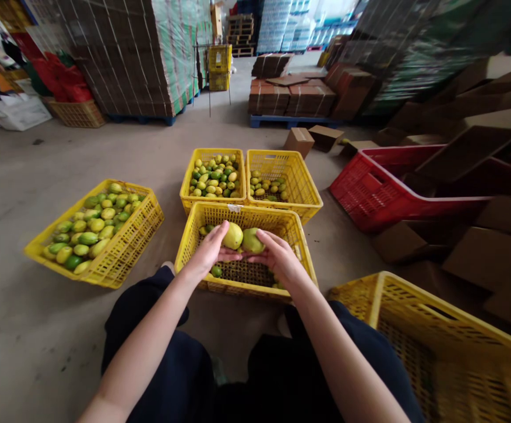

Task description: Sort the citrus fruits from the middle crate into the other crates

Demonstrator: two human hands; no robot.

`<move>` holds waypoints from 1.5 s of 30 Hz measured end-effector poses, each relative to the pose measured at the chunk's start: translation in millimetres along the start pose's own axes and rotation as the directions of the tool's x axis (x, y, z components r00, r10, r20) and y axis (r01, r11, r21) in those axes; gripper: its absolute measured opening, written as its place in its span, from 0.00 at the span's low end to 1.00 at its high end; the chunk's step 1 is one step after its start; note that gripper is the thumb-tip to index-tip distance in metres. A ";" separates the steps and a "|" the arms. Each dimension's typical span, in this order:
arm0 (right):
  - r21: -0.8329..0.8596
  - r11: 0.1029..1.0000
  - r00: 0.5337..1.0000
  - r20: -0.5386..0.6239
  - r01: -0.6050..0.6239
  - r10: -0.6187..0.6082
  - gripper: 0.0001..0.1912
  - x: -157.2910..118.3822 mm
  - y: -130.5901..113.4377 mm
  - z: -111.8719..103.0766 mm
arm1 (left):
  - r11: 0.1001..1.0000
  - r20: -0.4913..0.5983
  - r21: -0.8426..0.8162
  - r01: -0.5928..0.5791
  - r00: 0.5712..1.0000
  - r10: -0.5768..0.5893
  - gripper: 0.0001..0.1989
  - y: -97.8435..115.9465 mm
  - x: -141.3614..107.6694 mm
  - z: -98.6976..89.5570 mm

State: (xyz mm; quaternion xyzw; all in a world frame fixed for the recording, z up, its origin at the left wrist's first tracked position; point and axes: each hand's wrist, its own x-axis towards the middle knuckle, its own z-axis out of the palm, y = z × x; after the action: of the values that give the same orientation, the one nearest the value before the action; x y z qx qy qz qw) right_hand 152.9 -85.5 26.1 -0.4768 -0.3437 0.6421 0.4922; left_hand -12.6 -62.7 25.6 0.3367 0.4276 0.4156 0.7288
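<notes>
Left hand point(210, 249) holds a yellow fruit point(233, 236), right hand point(279, 258) a greener fruit point(251, 241) (2 total), fingers point(229, 257) underneath, probably for support, above the mid-frame crate point(268, 220).

bare forearms point(143, 343), dark trousers point(173, 370), perhaps navy

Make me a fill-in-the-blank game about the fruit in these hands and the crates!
1. The greener held fruit is in the ____ hand.
2. The left hand holds the yellower fruit over a crate coloured ____.
3. Just beyond that crate, side by side, stand ____ more fruit crates.
4. The crate with cardboard sticking out is coloured ____.

Missing words: right; yellow; two; red.
</notes>
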 end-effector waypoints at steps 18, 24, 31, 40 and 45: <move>-0.447 0.702 0.752 -0.093 0.554 -0.652 0.21 -8.6 5.2 6.0 | 0.876 -0.031 0.181 -0.448 0.887 0.460 0.26 8.9 -9.6 7.4; 0.123 0.962 0.970 -0.050 0.243 -0.238 0.18 -8.3 -8.9 3.6 | 0.966 0.158 -0.208 -0.156 0.969 0.191 0.19 16.9 -11.7 8.2; 0.358 0.931 0.996 0.018 0.073 -0.085 0.14 -4.3 -0.2 12.6 | 0.873 0.266 -0.483 0.075 0.962 0.065 0.18 9.7 -9.7 11.4; 0.723 0.690 0.999 0.039 -0.039 0.016 0.08 3.3 11.6 15.3 | 0.601 0.070 -0.798 0.042 0.997 0.023 0.12 -3.7 -1.1 18.1; 0.784 0.619 0.999 0.054 -0.048 0.009 0.14 6.9 9.4 14.6 | 0.597 0.005 -0.802 0.002 1.000 0.002 0.10 -5.2 4.4 24.1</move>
State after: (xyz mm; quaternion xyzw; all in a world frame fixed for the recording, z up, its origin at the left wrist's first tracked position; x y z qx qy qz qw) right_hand 135.7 -81.1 20.2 -0.2055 -0.0324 0.7458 0.6329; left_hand 12.1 -64.3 29.5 -0.0251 0.1936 0.5624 0.8035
